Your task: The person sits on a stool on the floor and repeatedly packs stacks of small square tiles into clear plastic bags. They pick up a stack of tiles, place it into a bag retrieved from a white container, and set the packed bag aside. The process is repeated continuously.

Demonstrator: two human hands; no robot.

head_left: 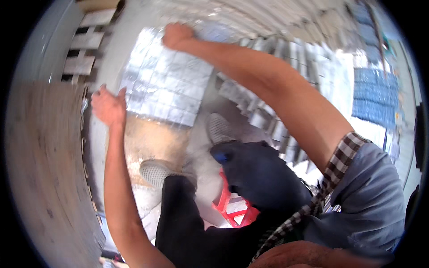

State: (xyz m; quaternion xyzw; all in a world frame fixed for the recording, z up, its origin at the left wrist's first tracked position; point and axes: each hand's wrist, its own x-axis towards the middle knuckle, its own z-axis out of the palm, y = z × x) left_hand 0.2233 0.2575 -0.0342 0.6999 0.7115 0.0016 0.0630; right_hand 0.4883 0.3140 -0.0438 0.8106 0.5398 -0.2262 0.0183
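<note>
Red plastic stool [232, 210] under legs; wooden pallet [85, 49] upper left; blue stacks [374, 98] right.

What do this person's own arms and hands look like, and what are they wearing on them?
Both hands, the left hand and the right hand, are bare, with no gloves, rings or watch visible. The forearms are bare too. On the right arm a grey-blue short sleeve ends in a black-and-white checked cuff.
</note>
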